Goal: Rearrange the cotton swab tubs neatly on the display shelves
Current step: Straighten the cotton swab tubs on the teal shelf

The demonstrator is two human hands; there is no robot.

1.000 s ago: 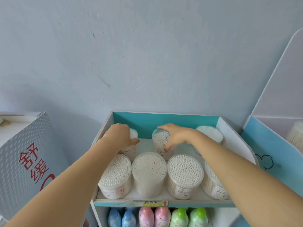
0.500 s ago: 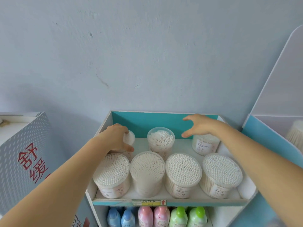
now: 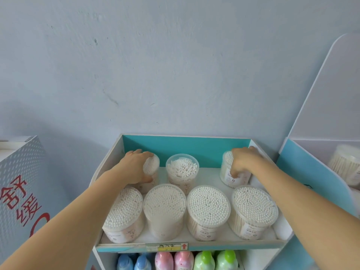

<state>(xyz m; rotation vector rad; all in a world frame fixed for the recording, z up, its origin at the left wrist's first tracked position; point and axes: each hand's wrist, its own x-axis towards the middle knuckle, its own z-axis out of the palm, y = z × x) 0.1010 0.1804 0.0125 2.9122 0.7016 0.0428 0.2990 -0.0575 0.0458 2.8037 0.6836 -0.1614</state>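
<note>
Under the left hand [image 3: 136,168], at the back left corner of the top shelf [image 3: 185,147], a clear cotton swab tub [image 3: 151,166] is gripped from above. The fingers curl over its lid and the thumb lies against its near side. The tub looks tipped, its packed white tips facing the right hand. The right hand [image 3: 243,162] clasps the back right tub [image 3: 228,172] the same way, fingers curled over the top and thumb down the labelled front; this tub stands upright and is full of swabs.

Between the two hands sits a third tub [image 3: 182,168], touched by neither, its swabs lying loose and jumbled. Nearer the person than both hands, four full tubs [image 3: 208,207] stand upright in a row side by side, their swabs on end. Below the wrists, blue, pink and green bottles [image 3: 183,261] fill the lower shelf. Well beyond the right forearm, another tub [image 3: 344,164] sits in a neighbouring stand.
</note>
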